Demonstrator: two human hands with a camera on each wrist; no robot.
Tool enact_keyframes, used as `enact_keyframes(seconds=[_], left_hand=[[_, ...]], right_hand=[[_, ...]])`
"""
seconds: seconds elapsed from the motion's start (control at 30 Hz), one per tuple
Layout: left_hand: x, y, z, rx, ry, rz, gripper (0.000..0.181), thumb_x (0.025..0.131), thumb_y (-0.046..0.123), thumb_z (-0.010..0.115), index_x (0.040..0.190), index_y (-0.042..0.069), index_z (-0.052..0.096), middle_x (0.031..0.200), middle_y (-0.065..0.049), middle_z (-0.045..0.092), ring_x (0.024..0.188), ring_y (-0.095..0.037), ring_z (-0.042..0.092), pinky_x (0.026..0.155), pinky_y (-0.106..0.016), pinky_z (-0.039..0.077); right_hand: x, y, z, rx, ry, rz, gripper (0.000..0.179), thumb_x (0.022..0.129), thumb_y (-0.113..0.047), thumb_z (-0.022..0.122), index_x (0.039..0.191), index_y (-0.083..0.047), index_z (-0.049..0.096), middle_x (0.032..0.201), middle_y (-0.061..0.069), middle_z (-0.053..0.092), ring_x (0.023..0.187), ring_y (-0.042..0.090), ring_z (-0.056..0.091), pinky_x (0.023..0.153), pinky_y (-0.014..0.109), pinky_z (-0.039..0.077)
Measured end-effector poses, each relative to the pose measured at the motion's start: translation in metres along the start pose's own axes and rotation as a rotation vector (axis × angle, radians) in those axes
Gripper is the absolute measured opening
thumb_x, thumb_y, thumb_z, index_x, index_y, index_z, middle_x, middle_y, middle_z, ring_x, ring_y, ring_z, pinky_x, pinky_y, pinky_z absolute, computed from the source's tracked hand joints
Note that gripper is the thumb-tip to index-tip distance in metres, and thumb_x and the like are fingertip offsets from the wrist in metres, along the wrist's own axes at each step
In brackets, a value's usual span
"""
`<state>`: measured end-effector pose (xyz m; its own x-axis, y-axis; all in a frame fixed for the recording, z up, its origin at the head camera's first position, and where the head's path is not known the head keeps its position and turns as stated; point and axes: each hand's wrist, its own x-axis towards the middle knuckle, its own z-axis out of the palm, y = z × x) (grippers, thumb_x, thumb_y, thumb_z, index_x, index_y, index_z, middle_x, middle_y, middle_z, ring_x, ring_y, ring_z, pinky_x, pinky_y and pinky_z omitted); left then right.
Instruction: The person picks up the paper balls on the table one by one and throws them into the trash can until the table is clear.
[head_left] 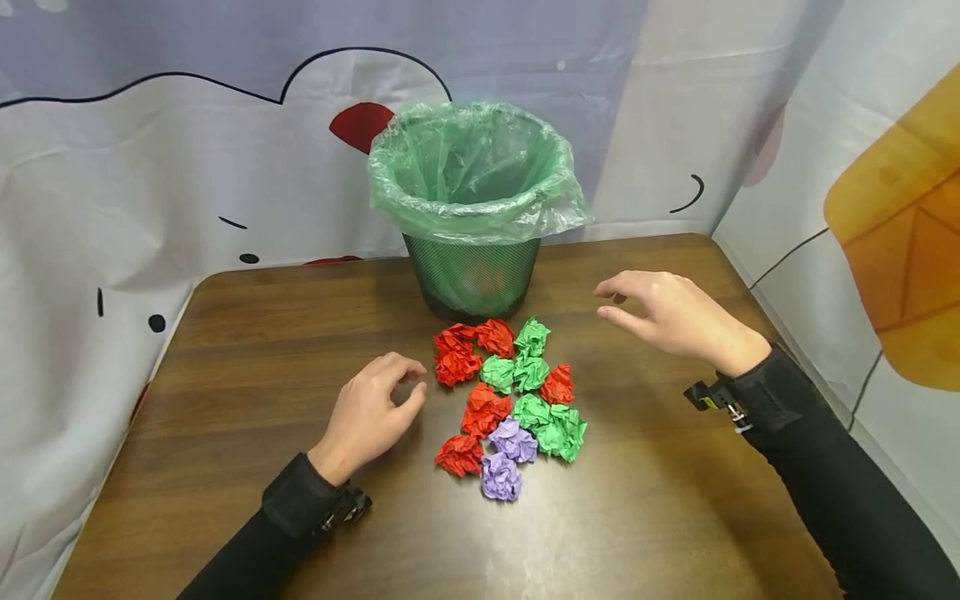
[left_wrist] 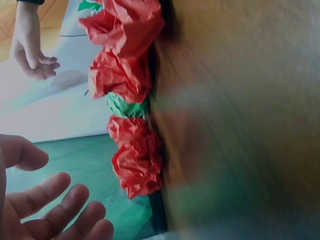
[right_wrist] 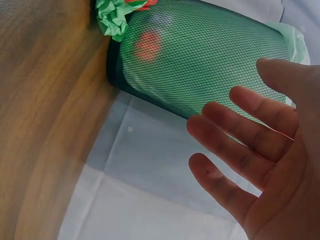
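Crumpled paper balls lie in a loose cluster on the table: several red ones (head_left: 486,409), several green ones (head_left: 561,433) and two purple ones (head_left: 501,477). Just left of the cluster is my left hand (head_left: 371,408), its fingers loosely bent around nothing. In the left wrist view, a red paper ball (left_wrist: 137,167) shows beyond those fingers. My right hand (head_left: 663,315) hovers over the table's right side, apart from the paper, with relaxed fingers and nothing held. Behind the cluster stands a mesh bin (head_left: 474,271) lined with a green plastic bag (head_left: 480,218).
Through the mesh in the right wrist view, a blurred red shape (right_wrist: 148,46) shows inside the bin. The wooden table (head_left: 300,317) meets a printed curtain (head_left: 187,167) at the back and a second fabric wall (head_left: 862,292) on the right.
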<state>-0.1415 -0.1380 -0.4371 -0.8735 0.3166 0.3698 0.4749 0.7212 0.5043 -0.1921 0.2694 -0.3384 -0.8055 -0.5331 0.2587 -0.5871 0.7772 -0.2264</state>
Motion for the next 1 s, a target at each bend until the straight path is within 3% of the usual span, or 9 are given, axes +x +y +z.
enact_keyframes(seconds=[0.2, 0.47, 0.67, 0.83, 1.0], left_hand=[[-0.003, 0.007, 0.003, 0.004, -0.072, 0.025, 0.02, 0.091, 0.027, 0.068, 0.108, 0.018, 0.071, 0.103, -0.001, 0.068, 0.095, -0.017, 0.063, 0.077, -0.038, 0.053], [-0.005, 0.012, 0.01, 0.025, -0.252, 0.094, 0.038, 0.09, 0.04, 0.072, 0.121, 0.02, 0.069, 0.113, 0.007, 0.064, 0.105, -0.012, 0.061, 0.08, -0.039, 0.055], [-0.009, 0.013, 0.014, -0.018, -0.362, 0.151, 0.05, 0.087, 0.052, 0.072, 0.129, 0.024, 0.064, 0.123, 0.01, 0.06, 0.115, -0.01, 0.059, 0.089, -0.041, 0.054], [-0.011, 0.013, 0.016, -0.065, -0.452, 0.168, 0.062, 0.082, 0.053, 0.078, 0.135, 0.027, 0.059, 0.127, 0.012, 0.056, 0.116, -0.006, 0.056, 0.096, -0.038, 0.052], [-0.015, 0.014, 0.019, -0.06, -0.493, 0.19, 0.062, 0.081, 0.049, 0.08, 0.135, 0.026, 0.059, 0.127, 0.011, 0.056, 0.112, -0.006, 0.058, 0.094, -0.035, 0.052]], right_hand=[[-0.002, 0.003, 0.006, 0.01, -0.007, 0.011, 0.023, 0.096, -0.029, 0.069, 0.114, -0.014, 0.071, 0.102, -0.002, 0.073, 0.093, 0.014, 0.068, 0.081, 0.042, 0.055], [-0.004, 0.008, 0.015, 0.031, -0.024, 0.03, 0.024, 0.097, -0.03, 0.067, 0.115, -0.014, 0.071, 0.103, -0.001, 0.073, 0.094, 0.015, 0.069, 0.084, 0.042, 0.054], [-0.008, 0.014, 0.022, 0.05, -0.041, 0.055, 0.026, 0.097, -0.03, 0.067, 0.116, -0.013, 0.071, 0.105, 0.002, 0.073, 0.096, 0.019, 0.07, 0.085, 0.043, 0.054], [-0.008, 0.017, 0.027, 0.061, -0.061, 0.062, 0.028, 0.097, -0.032, 0.066, 0.117, -0.013, 0.07, 0.104, -0.001, 0.073, 0.096, 0.018, 0.07, 0.085, 0.042, 0.054], [-0.008, 0.016, 0.031, 0.073, -0.061, 0.071, 0.027, 0.097, -0.031, 0.067, 0.118, -0.014, 0.071, 0.106, 0.001, 0.073, 0.097, 0.019, 0.069, 0.086, 0.042, 0.054]])
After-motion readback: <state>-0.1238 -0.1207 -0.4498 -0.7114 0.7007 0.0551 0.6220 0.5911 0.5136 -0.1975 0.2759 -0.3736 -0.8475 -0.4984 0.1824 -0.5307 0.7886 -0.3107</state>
